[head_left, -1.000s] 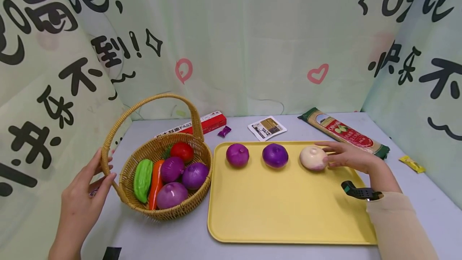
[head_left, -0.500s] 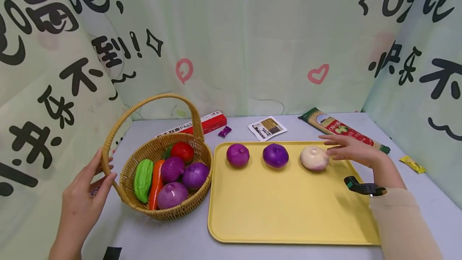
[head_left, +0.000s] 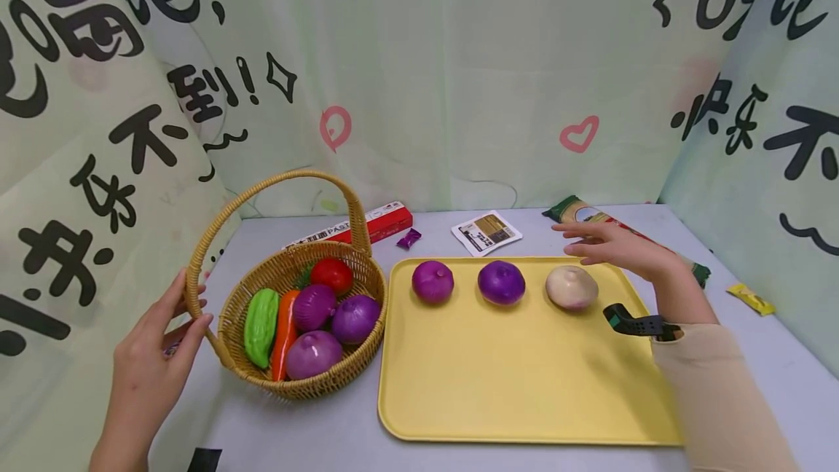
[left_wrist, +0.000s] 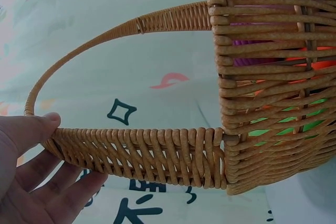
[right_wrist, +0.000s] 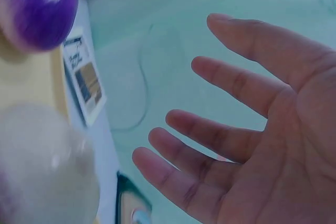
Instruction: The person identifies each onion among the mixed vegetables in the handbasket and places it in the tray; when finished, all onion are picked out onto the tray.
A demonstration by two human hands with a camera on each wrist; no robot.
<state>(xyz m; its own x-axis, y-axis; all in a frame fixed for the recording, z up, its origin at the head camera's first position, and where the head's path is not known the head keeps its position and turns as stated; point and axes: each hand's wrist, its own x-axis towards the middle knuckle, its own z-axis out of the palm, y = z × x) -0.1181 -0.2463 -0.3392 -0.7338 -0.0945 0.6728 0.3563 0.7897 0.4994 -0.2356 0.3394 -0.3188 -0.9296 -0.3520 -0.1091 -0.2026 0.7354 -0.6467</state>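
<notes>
My left hand (head_left: 172,326) holds the lower part of the handle (head_left: 197,290) of a wicker basket (head_left: 308,383), thumb on one side and fingers on the other; the left wrist view shows the thumb (left_wrist: 37,127) on the handle (left_wrist: 136,153). In the basket lie a green gourd (head_left: 260,317), a carrot (head_left: 285,333), a tomato (head_left: 331,275) and three purple onions. On a yellow tray (head_left: 524,392) two purple onions (head_left: 432,281) (head_left: 501,282) and a whitish onion (head_left: 572,288) stand in a row. My right hand (head_left: 599,245) hovers open above the whitish onion, holding nothing.
Behind the tray lie a pasta pack (head_left: 662,257), a white packet (head_left: 486,231), a purple candy (head_left: 407,239) and a red and white box (head_left: 367,226). A yellow sachet (head_left: 749,298) sits at the right. Printed curtains close in the table on three sides.
My right hand has left the whitish onion and risen up and back towards the tray's far edge. The onion stays in place. My left hand has not moved.
</notes>
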